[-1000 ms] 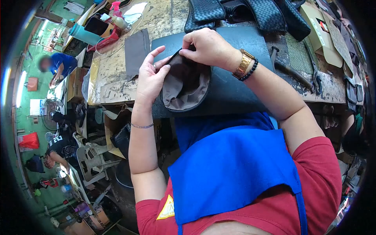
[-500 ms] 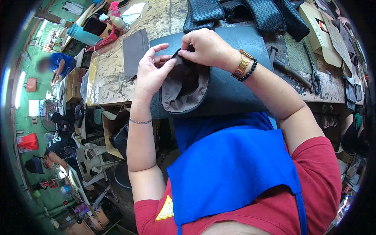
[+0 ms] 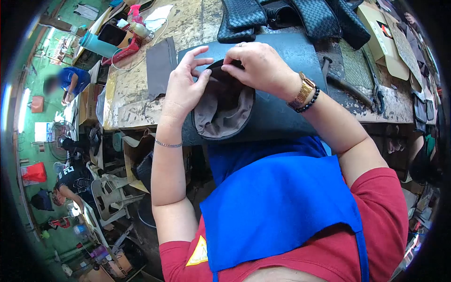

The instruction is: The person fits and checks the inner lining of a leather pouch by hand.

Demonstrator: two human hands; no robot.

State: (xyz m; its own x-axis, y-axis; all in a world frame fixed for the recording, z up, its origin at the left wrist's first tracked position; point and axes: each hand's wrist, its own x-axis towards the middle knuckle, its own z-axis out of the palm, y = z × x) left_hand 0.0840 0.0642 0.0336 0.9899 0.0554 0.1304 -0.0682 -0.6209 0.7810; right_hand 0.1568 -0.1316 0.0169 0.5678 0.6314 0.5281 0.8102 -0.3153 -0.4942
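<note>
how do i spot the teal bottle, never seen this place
Find the worktable, then the red basket near its far left corner. The teal bottle is just left of that basket: a thick blue-green cylinder, unlike the pink spray top nearby.

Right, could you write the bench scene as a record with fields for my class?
Left hand: thumb at the pouch's rim, fingers raised
Right hand: thumb and fingertip pinching the rim
Pouch: dark, opening up, greyish lining showing
Beneath: black mat
Left of mat: dark flat piece
Right of mat: hammer-like tool
Beyond: black woven pieces
</note>
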